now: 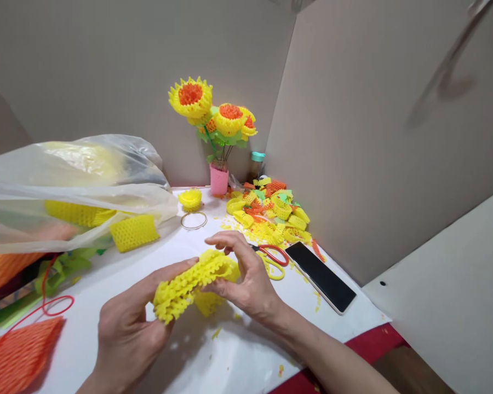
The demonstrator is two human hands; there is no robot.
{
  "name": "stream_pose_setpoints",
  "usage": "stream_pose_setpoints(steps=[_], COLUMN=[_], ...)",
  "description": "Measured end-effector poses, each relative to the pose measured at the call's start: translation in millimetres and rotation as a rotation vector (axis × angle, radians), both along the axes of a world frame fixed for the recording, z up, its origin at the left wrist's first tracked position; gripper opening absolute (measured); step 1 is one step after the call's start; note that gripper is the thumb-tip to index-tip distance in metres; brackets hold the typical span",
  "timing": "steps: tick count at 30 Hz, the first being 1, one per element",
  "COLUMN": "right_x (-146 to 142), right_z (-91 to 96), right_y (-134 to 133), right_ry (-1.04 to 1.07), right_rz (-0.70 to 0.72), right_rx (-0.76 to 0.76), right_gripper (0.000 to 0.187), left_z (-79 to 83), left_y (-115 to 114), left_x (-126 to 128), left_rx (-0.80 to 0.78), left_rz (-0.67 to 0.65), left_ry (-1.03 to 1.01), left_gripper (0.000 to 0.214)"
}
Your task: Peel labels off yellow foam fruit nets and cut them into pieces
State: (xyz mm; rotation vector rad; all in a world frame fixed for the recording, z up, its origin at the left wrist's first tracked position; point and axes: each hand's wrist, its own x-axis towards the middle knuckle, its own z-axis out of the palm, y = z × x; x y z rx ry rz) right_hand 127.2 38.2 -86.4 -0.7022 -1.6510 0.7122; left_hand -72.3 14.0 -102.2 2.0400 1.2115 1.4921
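Observation:
Both hands hold one yellow foam-net strip (189, 284) with a fringed, cut edge, just above the white table (230, 355). My left hand (127, 328) pinches its lower left end between thumb and fingers. My right hand (246, 279) grips the upper right end, where the strip curls round on itself. A second yellow piece (207, 302) lies under the strip on the table.
Red-handled scissors (271, 255) and a black phone (320, 276) lie right of my hands. Behind them sits a pile of yellow and orange foam scraps (271, 216). Foam sunflowers stand in a pink pot (219, 180). A plastic bag (66, 186), yellow net sleeve (134, 232) and orange netting (16, 355) lie left.

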Motion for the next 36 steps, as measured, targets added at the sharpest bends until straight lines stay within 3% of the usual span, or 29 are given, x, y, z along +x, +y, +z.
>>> stream_pose_setpoints(steps=[4,10,15,18,20,24,28,31,36], right_x=[-2,-13,-15,-9,-5,-3,-4,-4,-3], right_z=[-2.8,-3.1,-1.8,-0.5,0.5,0.2,-1.8,-1.4,1.1], right_y=[-3,-14,-16,-10,-5,2,5,4,-1], right_ry=[0.094,0.168,0.1,0.091,0.063,0.051,0.093,0.111,0.087], right_rz=[-0.103,0.006,-0.018,-0.077,-0.04,0.083,0.093,0.106,0.146], right_rx=[-0.085,-0.258,-0.223,-0.186,-0.176,-0.206,-0.222,-0.188,-0.084], right_gripper=[0.044,0.018,0.017,0.032,0.041,0.028,0.032,0.035,0.028], left_z=[-1.7,0.1,-3.3,-5.0,-5.1,-2.3,2.4,3.5,5.0], left_y=[-4,-2,-1,-1,-1,-1,2,3,-1], left_x=[1,0,-2,-1,1,5,8,10,10], left_rx=[0.184,0.362,0.332,0.298,0.236,0.087,-0.009,-0.06,-0.084], left_rz=[0.113,0.163,0.162,0.174,0.15,0.089,0.039,0.002,-0.072], left_ry=[0.056,0.13,0.187,0.179,0.168,0.143,0.096,0.031,-0.062], left_gripper=[0.043,0.059,0.058,0.053,0.049,0.038,0.029,0.04,0.024])
